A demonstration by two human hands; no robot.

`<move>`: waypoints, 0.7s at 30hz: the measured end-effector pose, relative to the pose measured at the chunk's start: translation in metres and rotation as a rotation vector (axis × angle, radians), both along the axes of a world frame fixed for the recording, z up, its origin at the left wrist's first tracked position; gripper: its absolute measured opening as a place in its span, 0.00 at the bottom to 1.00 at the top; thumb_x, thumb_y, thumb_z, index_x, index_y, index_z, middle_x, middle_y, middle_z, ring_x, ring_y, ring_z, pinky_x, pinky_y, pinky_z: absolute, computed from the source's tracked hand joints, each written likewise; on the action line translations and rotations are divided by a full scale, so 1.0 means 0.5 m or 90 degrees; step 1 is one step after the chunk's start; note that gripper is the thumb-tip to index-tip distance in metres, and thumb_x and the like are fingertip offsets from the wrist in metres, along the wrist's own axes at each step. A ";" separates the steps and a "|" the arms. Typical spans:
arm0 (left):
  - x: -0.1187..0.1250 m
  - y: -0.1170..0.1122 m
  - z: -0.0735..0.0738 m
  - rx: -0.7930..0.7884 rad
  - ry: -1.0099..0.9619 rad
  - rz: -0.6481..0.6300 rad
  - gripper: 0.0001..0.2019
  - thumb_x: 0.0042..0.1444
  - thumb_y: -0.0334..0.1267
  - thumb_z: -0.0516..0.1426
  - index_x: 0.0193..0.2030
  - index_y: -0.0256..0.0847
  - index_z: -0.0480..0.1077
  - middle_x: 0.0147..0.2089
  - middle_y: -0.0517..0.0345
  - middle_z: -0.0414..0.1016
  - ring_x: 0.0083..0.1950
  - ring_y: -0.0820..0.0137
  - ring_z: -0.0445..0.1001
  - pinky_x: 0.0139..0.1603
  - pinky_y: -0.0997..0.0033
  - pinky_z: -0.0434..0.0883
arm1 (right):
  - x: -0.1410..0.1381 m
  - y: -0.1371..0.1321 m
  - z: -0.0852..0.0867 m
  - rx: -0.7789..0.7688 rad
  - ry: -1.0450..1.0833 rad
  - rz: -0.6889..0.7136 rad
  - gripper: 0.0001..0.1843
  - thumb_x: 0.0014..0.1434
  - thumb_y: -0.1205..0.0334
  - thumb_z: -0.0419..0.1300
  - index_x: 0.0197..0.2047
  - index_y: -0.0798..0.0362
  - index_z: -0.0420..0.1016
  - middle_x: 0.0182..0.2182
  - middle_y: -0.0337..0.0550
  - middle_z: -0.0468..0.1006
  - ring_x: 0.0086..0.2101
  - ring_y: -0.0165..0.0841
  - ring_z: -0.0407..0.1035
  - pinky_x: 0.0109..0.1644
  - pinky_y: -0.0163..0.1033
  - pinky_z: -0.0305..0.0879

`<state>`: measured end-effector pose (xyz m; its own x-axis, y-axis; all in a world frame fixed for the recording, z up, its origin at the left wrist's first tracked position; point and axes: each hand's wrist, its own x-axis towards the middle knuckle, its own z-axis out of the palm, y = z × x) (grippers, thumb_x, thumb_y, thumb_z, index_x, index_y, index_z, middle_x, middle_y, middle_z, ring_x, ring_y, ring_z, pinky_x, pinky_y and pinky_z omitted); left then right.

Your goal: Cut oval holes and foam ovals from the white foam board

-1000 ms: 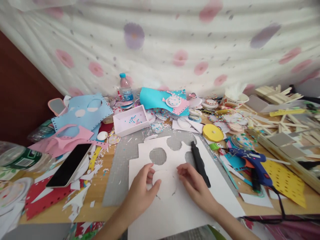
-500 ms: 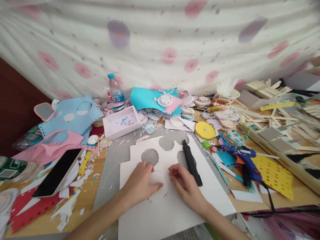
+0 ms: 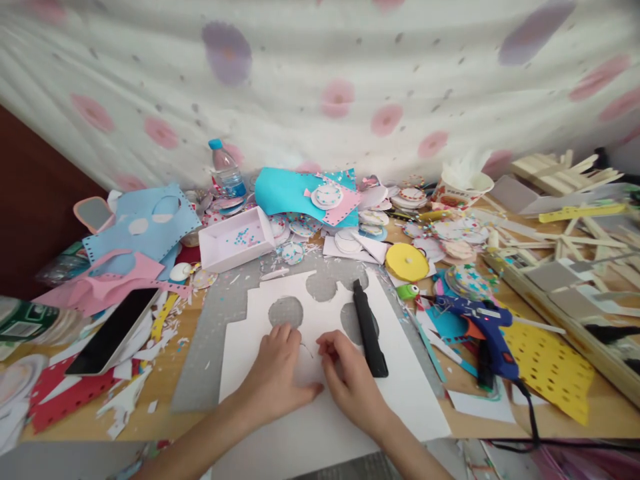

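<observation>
White sheet (image 3: 400, 387) with round holes, lower centre on grey mat (image 3: 220, 347): left hand (image 3: 275, 377) flat and open, pinning it steady; right hand (image 3: 347, 377) curled near a cut line, hold unclear; black knife (image 3: 370, 330) parked alongside.

Matt white foam sheet (image 3: 400, 393), glossy black phone (image 3: 113, 330).

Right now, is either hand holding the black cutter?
No, the cutter lies by itself on the white sheet, beside the right hand.
</observation>
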<state>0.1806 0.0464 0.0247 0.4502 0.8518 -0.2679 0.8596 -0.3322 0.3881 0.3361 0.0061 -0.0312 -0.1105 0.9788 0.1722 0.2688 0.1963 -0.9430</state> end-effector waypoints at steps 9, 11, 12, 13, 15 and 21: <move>0.015 -0.040 -0.054 0.121 -0.032 0.058 0.15 0.51 0.47 0.59 0.41 0.41 0.64 0.41 0.52 0.65 0.44 0.56 0.63 0.45 0.55 0.59 | 0.001 -0.002 0.001 0.011 -0.022 0.002 0.14 0.59 0.76 0.47 0.46 0.51 0.62 0.35 0.43 0.69 0.37 0.35 0.68 0.41 0.40 0.66; 0.011 -0.039 -0.061 0.128 -0.029 0.046 0.17 0.53 0.49 0.59 0.41 0.40 0.64 0.42 0.52 0.65 0.43 0.56 0.63 0.45 0.55 0.59 | 0.003 -0.002 -0.001 0.012 -0.023 0.004 0.14 0.60 0.75 0.48 0.46 0.51 0.63 0.35 0.43 0.70 0.37 0.35 0.68 0.42 0.39 0.66; 0.009 -0.038 -0.063 0.132 -0.029 0.041 0.17 0.54 0.51 0.58 0.42 0.40 0.64 0.42 0.52 0.65 0.43 0.57 0.63 0.45 0.55 0.59 | 0.004 -0.001 -0.001 0.012 -0.024 0.004 0.14 0.60 0.75 0.48 0.46 0.51 0.63 0.35 0.43 0.70 0.38 0.35 0.68 0.42 0.39 0.66; 0.008 -0.038 -0.065 0.135 -0.030 0.036 0.17 0.55 0.52 0.57 0.42 0.40 0.64 0.42 0.51 0.65 0.44 0.57 0.63 0.45 0.55 0.59 | 0.006 -0.001 -0.002 0.011 -0.025 0.002 0.13 0.61 0.75 0.47 0.46 0.51 0.63 0.35 0.43 0.70 0.38 0.35 0.68 0.42 0.39 0.66; 0.005 -0.038 -0.067 0.139 -0.033 0.028 0.17 0.58 0.53 0.55 0.42 0.40 0.64 0.42 0.51 0.65 0.44 0.57 0.63 0.45 0.55 0.59 | 0.009 0.000 -0.002 0.009 -0.029 -0.002 0.13 0.61 0.75 0.47 0.46 0.51 0.63 0.35 0.43 0.70 0.38 0.35 0.68 0.42 0.39 0.66; 0.001 -0.042 -0.065 0.123 -0.024 0.002 0.20 0.62 0.55 0.50 0.44 0.38 0.66 0.43 0.50 0.66 0.44 0.56 0.62 0.45 0.54 0.59 | 0.011 0.001 0.001 0.010 -0.057 0.004 0.12 0.62 0.74 0.47 0.45 0.51 0.62 0.35 0.44 0.70 0.38 0.36 0.69 0.42 0.40 0.67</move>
<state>0.1810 0.0254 -0.0077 0.4547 0.8868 -0.0826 0.8464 -0.4014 0.3498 0.3417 0.0068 -0.0307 -0.1327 0.9753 0.1767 0.3499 0.2129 -0.9123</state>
